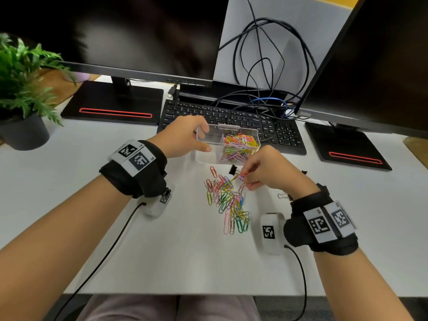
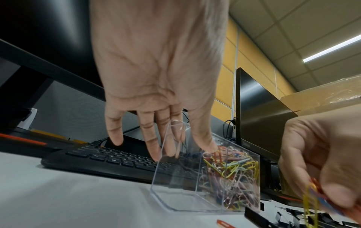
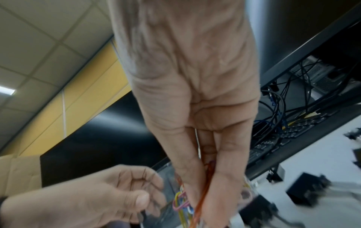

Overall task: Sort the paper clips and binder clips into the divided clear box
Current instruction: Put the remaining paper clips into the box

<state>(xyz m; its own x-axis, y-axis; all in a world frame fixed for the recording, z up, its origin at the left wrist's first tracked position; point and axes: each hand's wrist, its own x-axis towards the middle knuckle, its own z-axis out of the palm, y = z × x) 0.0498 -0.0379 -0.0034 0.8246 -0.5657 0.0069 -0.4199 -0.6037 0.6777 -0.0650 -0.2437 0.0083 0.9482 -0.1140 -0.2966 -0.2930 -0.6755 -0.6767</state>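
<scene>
Risk: right hand (image 1: 266,170) pinches several linked paper clips (image 1: 239,176) that may snag the pile (image 1: 228,202); left hand (image 1: 185,137), gripping the clear box (image 1: 208,156), may tip it.

Both forearms bare, reaching forward over desk (image 1: 162,251), black wristband with marker tags on each wrist. Left hand (image 1: 183,136) further forward, palm down, thumb and fingers spread round left end of clear box (image 1: 208,156), thumb on near wall, fingers at far wall. Right hand (image 1: 268,169) lower, nearer body, fingers curled, thumb and fingertips (image 3: 224,185) pinching paper clips (image 1: 239,177); grip tight, knuckles up.
</scene>
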